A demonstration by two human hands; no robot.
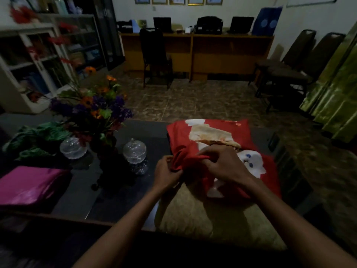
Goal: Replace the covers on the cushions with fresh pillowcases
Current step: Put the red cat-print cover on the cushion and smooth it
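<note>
A red pillowcase [210,132] printed with white and cream cats lies on the dark table [81,192], covering the far part of a beige cushion [193,215]. The cushion's bare near part reaches the table's front edge. My left hand [166,171] grips a bunched fold of the red fabric at the case's near left corner. Just to its right, my right hand [222,163] holds the gathered edge of the same case, fingers curled over it.
A vase of orange and purple flowers [96,107] stands left of centre with two glass lidded jars [135,149] beside it. A folded pink cloth [29,184] and a green cloth [36,136] lie at the table's left. Chairs and desks stand beyond.
</note>
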